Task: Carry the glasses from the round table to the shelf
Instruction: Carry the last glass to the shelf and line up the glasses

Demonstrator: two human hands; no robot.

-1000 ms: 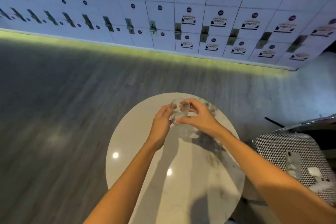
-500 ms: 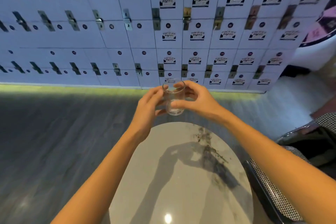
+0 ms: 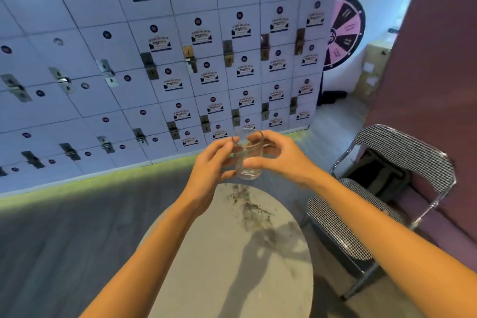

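Round table [image 3: 206,266] below, glass [image 3: 247,156] gripped between left hand [image 3: 209,170], right hand [image 3: 281,160]

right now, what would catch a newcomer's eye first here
A clear glass held upright between the left hand and right hand, above the round table. Behind it, a wall of white lockers; at the far right, a pink-and-black prize wheel and a checkered chair.

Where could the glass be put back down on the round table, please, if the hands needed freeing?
Nearly the whole round table top is bare, from the dark veining to the near edge. The only crowded spot is above its far rim, where the left hand and right hand hold the glass.
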